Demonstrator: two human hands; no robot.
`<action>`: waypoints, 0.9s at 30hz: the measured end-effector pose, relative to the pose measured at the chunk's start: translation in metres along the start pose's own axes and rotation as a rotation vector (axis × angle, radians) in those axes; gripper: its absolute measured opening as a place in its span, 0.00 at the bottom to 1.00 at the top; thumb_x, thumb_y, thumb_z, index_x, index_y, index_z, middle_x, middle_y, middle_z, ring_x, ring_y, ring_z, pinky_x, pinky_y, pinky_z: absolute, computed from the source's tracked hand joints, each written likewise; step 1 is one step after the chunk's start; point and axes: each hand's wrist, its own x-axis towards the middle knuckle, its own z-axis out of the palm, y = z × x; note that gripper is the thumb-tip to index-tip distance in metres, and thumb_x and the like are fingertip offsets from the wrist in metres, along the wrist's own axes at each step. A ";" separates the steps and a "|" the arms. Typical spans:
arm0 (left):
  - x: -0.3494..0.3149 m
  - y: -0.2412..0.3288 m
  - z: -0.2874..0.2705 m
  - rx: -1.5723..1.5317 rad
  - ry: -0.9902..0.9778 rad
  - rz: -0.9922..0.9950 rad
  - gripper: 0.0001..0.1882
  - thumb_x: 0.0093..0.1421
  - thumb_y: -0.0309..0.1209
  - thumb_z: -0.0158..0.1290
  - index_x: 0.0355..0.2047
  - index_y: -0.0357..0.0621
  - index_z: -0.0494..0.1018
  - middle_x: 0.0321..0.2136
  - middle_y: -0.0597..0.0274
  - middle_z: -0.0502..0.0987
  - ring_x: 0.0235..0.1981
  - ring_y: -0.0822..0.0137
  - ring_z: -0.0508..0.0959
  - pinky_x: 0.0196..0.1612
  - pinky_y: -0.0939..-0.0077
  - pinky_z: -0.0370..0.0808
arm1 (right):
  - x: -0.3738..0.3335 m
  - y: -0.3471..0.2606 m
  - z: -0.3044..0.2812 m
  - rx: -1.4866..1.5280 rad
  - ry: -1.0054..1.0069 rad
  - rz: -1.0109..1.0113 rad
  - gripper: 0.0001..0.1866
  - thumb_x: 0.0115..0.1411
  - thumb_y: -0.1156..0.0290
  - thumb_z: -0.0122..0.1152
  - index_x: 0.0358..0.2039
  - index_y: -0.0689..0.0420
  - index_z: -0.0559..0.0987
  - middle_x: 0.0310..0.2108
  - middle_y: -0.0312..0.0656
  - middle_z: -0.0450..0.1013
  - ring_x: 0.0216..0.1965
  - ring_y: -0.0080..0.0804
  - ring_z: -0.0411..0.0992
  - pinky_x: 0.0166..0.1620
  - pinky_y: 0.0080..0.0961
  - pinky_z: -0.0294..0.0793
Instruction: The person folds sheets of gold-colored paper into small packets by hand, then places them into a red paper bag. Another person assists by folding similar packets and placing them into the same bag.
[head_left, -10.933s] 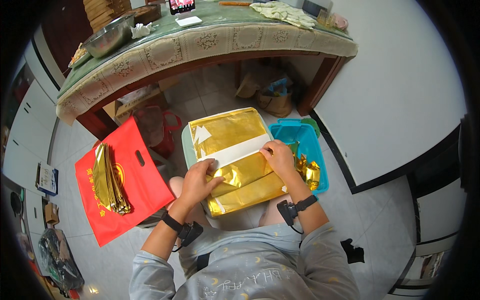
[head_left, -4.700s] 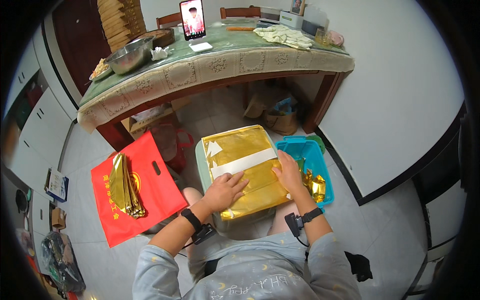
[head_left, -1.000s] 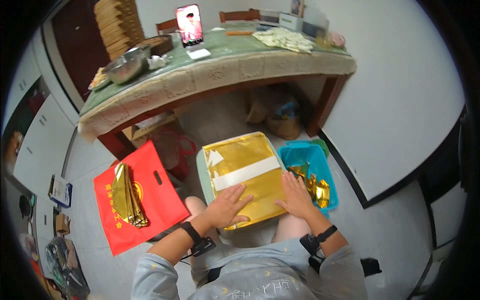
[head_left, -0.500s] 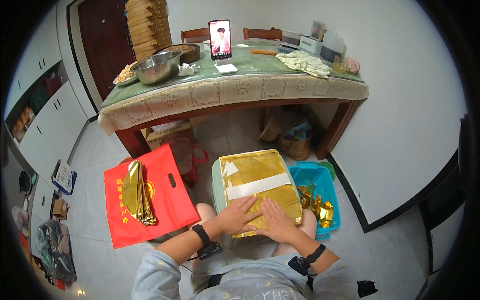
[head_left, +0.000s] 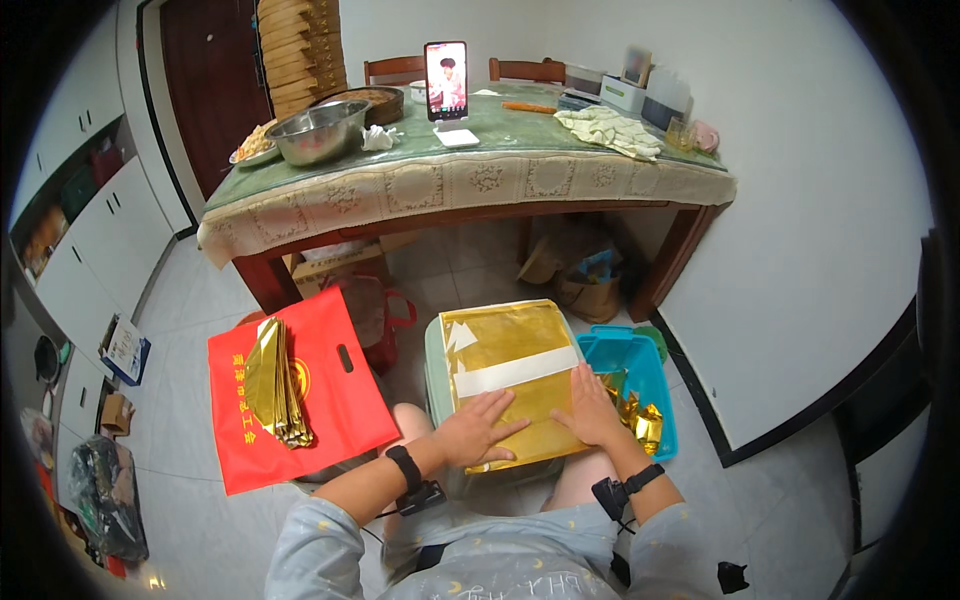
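Head: left hand (head_left: 468,431) and right hand (head_left: 597,415) splayed, gripping nothing, on gold foil (head_left: 538,400), likely light, slippery; pinch its twelve-o'clock edge.

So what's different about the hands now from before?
The right hand just slid right, away from the left hand, to the edge of the shiny gold foil sheet. In the earliest picture, bent fingers seemed to pinch at the long white strip; now they're straighter, lower down. The red rectangular bag and its folded gold foil bundle stayed put.
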 end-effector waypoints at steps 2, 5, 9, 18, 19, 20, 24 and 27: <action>0.001 -0.003 0.002 0.004 0.002 0.001 0.35 0.66 0.59 0.43 0.67 0.58 0.61 0.66 0.31 0.54 0.68 0.36 0.53 0.69 0.49 0.51 | 0.005 0.009 -0.004 0.032 -0.009 0.045 0.53 0.59 0.37 0.54 0.67 0.72 0.53 0.71 0.63 0.43 0.74 0.52 0.40 0.73 0.43 0.38; 0.002 0.000 -0.001 -0.005 -0.012 -0.004 0.35 0.65 0.60 0.43 0.67 0.57 0.61 0.66 0.31 0.53 0.68 0.36 0.53 0.69 0.49 0.50 | 0.001 0.019 -0.020 -0.101 -0.018 0.192 0.53 0.60 0.36 0.51 0.68 0.72 0.52 0.71 0.63 0.42 0.74 0.52 0.39 0.73 0.44 0.37; -0.001 -0.002 0.001 0.013 -0.006 -0.002 0.36 0.64 0.61 0.43 0.67 0.56 0.61 0.66 0.32 0.53 0.68 0.36 0.53 0.69 0.50 0.51 | -0.020 -0.024 -0.030 -0.063 0.143 -0.012 0.52 0.57 0.42 0.61 0.66 0.71 0.55 0.70 0.63 0.45 0.73 0.55 0.42 0.72 0.45 0.39; -0.001 0.000 0.000 -0.012 0.027 -0.001 0.38 0.63 0.60 0.45 0.67 0.54 0.61 0.66 0.31 0.54 0.68 0.36 0.54 0.69 0.49 0.51 | -0.038 -0.076 0.000 0.031 0.030 -0.259 0.54 0.54 0.38 0.62 0.64 0.73 0.58 0.68 0.65 0.50 0.72 0.56 0.46 0.71 0.44 0.45; -0.002 0.001 0.000 -0.019 0.027 -0.009 0.38 0.63 0.60 0.45 0.67 0.54 0.61 0.66 0.31 0.54 0.67 0.36 0.54 0.69 0.49 0.51 | -0.040 -0.077 0.001 0.039 0.024 -0.263 0.54 0.54 0.38 0.62 0.64 0.73 0.59 0.68 0.65 0.50 0.72 0.56 0.46 0.71 0.44 0.45; -0.001 0.000 0.000 -0.010 0.015 -0.009 0.38 0.63 0.60 0.45 0.68 0.54 0.60 0.66 0.30 0.53 0.67 0.35 0.54 0.69 0.49 0.52 | -0.039 -0.076 -0.001 0.037 0.027 -0.270 0.54 0.54 0.38 0.61 0.64 0.73 0.59 0.68 0.65 0.50 0.71 0.56 0.46 0.71 0.44 0.45; -0.001 -0.002 -0.002 -0.001 0.008 0.019 0.39 0.62 0.62 0.44 0.67 0.55 0.60 0.65 0.28 0.53 0.67 0.34 0.54 0.69 0.49 0.52 | -0.040 -0.068 -0.002 0.010 0.012 -0.277 0.54 0.54 0.38 0.62 0.64 0.73 0.59 0.68 0.65 0.50 0.71 0.56 0.46 0.71 0.44 0.45; -0.001 0.000 -0.009 -0.002 0.008 0.046 0.40 0.62 0.64 0.43 0.67 0.56 0.61 0.65 0.27 0.53 0.67 0.34 0.54 0.69 0.48 0.52 | -0.042 -0.058 -0.006 -0.002 -0.005 -0.225 0.55 0.54 0.38 0.62 0.64 0.73 0.58 0.69 0.64 0.49 0.72 0.56 0.45 0.72 0.43 0.44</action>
